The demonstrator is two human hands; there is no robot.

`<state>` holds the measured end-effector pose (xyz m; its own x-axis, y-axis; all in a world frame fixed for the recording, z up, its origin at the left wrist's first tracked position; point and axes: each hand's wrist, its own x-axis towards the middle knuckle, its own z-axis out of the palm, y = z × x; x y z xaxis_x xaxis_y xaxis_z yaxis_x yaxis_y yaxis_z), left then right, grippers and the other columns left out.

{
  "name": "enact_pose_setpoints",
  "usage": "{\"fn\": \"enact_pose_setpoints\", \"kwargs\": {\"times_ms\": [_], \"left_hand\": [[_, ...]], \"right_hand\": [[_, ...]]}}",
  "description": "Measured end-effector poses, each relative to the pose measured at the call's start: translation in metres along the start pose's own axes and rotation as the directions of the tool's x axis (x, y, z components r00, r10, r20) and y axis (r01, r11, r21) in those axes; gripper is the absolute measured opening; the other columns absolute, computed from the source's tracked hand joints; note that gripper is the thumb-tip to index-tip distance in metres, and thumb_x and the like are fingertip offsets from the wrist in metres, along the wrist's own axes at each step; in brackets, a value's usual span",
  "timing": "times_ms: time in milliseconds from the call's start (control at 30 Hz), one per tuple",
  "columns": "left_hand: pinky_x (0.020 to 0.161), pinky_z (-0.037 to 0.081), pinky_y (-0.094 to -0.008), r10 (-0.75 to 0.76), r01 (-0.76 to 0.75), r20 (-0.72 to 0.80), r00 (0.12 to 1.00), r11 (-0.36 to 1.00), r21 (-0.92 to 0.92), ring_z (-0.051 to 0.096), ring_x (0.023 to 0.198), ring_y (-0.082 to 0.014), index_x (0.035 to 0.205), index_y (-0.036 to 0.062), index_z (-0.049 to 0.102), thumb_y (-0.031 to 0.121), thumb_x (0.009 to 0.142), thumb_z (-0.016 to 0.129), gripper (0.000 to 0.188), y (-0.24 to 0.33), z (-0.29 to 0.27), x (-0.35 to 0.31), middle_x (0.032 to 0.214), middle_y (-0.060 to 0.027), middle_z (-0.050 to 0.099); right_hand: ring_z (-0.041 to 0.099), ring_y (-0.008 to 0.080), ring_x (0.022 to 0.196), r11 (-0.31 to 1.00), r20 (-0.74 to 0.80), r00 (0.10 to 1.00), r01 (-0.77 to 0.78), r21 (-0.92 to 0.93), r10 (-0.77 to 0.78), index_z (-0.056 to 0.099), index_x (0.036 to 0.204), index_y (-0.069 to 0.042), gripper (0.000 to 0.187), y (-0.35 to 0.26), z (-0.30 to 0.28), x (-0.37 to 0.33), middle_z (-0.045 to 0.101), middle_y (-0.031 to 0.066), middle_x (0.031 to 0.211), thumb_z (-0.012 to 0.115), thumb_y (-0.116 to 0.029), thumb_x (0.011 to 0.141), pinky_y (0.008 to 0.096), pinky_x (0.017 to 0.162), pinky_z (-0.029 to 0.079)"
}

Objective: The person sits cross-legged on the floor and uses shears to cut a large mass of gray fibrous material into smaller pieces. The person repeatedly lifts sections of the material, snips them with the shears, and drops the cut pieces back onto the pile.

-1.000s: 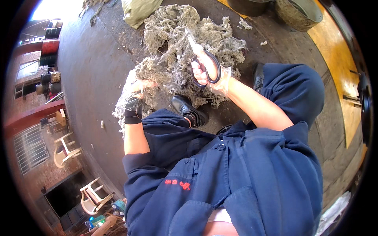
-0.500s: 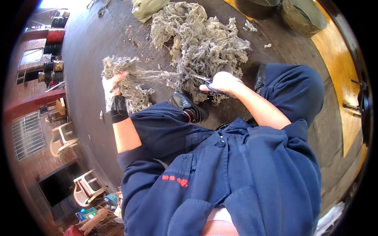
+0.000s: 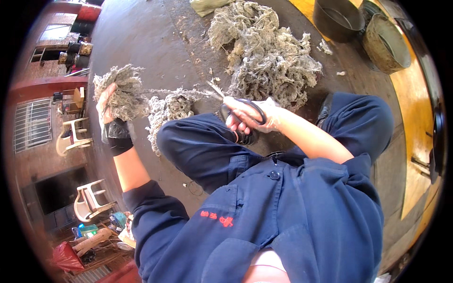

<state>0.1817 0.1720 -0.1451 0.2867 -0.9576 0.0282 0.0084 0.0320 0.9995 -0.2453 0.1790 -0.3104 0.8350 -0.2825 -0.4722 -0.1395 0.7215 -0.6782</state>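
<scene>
My left hand [image 3: 107, 101], with a black band at the wrist, is closed round a clump of grey fibre [image 3: 123, 92] held out to the left. Thin strands stretch from that clump toward the right, above a second loose wad of fibre [image 3: 172, 108] by my knee. In my right hand [image 3: 250, 115] is a pair of scissors [image 3: 257, 109] with dark handles, its blades pointing up and left at the end of the strands. Whether the blades touch the strands I cannot tell. Beyond the scissors a large tangled heap of grey fibre [image 3: 278, 61] lies on the floor.
Two round metal tubs [image 3: 337, 21] [image 3: 387, 45] stand at the far right beside a yellow board [image 3: 408, 137]. A pale sack [image 3: 207, 5] lies at the far edge. White plastic chairs [image 3: 92, 200] and assorted clutter line the left side. My bent legs frame the floor before me.
My left hand has moved left with its clump, drawing it farther from the heap. The right hand with the scissors has shifted slightly left and nearer, and its blades now point up-left. The view has shifted.
</scene>
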Motion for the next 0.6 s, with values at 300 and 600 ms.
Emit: {"fn": "enact_pose_setpoints", "kwargs": {"times_ms": [300,600], "left_hand": [[0.084,0.056,-0.0461,0.053,-0.007,0.210,0.976,0.977,-0.215,0.068,0.098,-0.0355,0.119,-0.0071,0.062,0.019,0.087,0.063,0.041,0.049,0.083,-0.057,0.114,-0.0233,0.067],[0.088,0.056,-0.0445,-0.049,0.123,0.214,0.976,0.929,-0.350,0.067,0.102,-0.0337,0.121,-0.0048,0.061,0.017,0.086,0.060,0.041,0.027,0.110,-0.080,0.119,-0.0202,0.066]], "right_hand": [[0.055,0.0172,0.063,0.970,0.309,0.950,-0.032,0.240,-0.045,0.064,0.087,0.003,0.089,-0.040,0.084,0.026,0.065,0.0136,0.080,0.035,-0.080,0.089,0.0324,0.060,0.048],[0.039,0.0118,0.052,0.820,0.137,0.938,0.200,0.537,-0.319,0.046,0.072,-0.010,0.078,-0.062,0.084,0.049,0.041,0.0010,0.062,0.041,-0.087,0.081,0.0239,0.048,0.030]]}}
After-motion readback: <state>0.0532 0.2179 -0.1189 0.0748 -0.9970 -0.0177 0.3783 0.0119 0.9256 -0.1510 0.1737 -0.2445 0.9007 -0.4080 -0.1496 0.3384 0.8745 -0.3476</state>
